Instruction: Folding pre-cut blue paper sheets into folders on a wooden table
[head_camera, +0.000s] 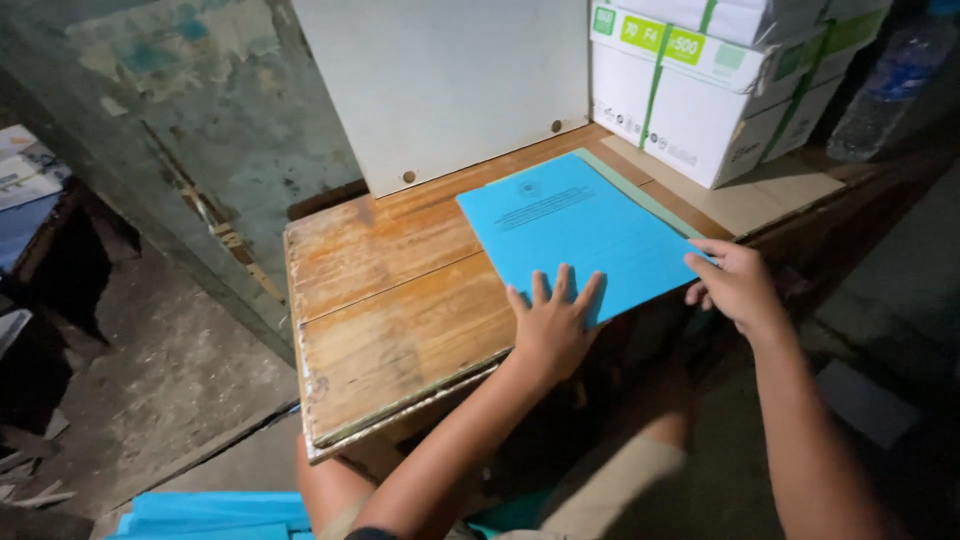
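Squaring a blue paper booklet (575, 235) on a worn wooden table (390, 300).

Left hand (553, 322) presses flat, fingers spread, on the near edge; right hand (733, 283), fingers curled, pinches the right corner. The booklet lies over a green sheet (640, 190); judged light, floppy, crease-prone, best gripped by its edges.

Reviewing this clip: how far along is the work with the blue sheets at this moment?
Done: a blue printed sheet lies on the wooden table, over a green sheet. In hand: the left hand presses flat on its near edge; the right hand grips its right corner. Left: more blue sheets lie stacked on the floor, untouched.
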